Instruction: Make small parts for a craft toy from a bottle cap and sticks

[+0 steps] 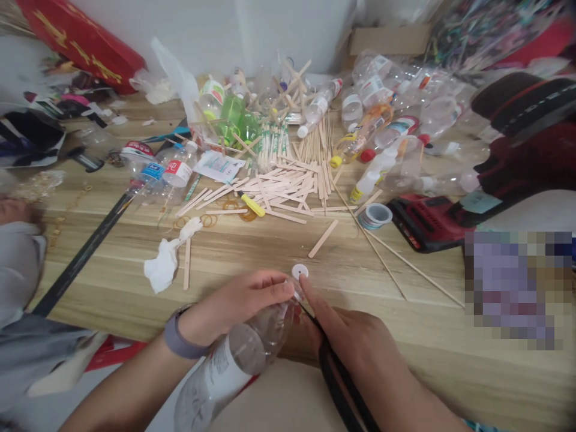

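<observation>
My left hand [245, 300], with a grey band on its wrist, grips a transparent plastic bottle [238, 354] near its neck. The bottle is tilted, its white label towards me and its neck pointing at the table edge. Black-handled scissors [335, 378] are in my right hand [364, 342], their blades at the bottle's neck. How far the blades have gone into the plastic cannot be made out. My right index finger is stretched forward, its tip at a small white disc [300, 272] with a dark centre hole.
Wooden craft sticks [288, 186] are heaped mid-table, with a yellow cutter [252, 204] beside them. Plastic bottles [373, 84] crowd the back. A roll of tape [376, 215] and a red-black power tool [432, 222] stand right. A crumpled tissue [162, 264] lies left. Another person's sleeve [18, 264] is at far left.
</observation>
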Motion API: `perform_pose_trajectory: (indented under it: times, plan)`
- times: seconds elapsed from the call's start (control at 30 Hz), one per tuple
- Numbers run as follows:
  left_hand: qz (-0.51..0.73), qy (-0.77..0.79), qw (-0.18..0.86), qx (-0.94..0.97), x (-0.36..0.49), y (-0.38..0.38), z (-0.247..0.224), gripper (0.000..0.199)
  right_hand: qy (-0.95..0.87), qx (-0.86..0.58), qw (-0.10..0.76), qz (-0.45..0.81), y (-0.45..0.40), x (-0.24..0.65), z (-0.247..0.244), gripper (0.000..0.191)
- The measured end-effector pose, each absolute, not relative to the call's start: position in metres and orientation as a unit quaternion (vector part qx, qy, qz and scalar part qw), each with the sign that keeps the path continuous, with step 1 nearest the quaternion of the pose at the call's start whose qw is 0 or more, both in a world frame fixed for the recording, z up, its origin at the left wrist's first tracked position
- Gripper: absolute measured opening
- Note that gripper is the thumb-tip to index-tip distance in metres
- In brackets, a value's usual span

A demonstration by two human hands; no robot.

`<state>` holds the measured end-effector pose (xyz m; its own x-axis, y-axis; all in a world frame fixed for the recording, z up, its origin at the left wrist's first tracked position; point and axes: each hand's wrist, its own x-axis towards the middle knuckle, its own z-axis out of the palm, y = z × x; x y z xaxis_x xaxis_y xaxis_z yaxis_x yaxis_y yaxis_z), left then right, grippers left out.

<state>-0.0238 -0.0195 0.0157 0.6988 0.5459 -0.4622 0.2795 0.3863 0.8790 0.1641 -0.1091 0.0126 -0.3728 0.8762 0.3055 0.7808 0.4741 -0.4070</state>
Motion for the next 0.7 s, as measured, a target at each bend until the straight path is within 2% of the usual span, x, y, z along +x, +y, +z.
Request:
perform_pose_trajectory:
  times: [0.3, 0.47, 0.7]
  plan:
    - [0.089, 0.426, 0.732, 0.525, -0.021, -0.019, 0.016, 0.049, -0.829, -0.508, 0.223, 0.068, -0.104, 0.164, 0.015, 0.099]
    - [0.07, 0.413, 0.734, 0.535, -0.023, -0.018, 0.019, 0.041, -0.842, -0.483, 0.222, 0.096, -0.107, 0.167, 0.016, 0.098]
    - [0.04, 0.379, 0.752, 0.538, -0.022, -0.016, 0.023, 0.039, -0.839, -0.485, 0.165, 0.183, -0.114, 0.174, 0.015, 0.088]
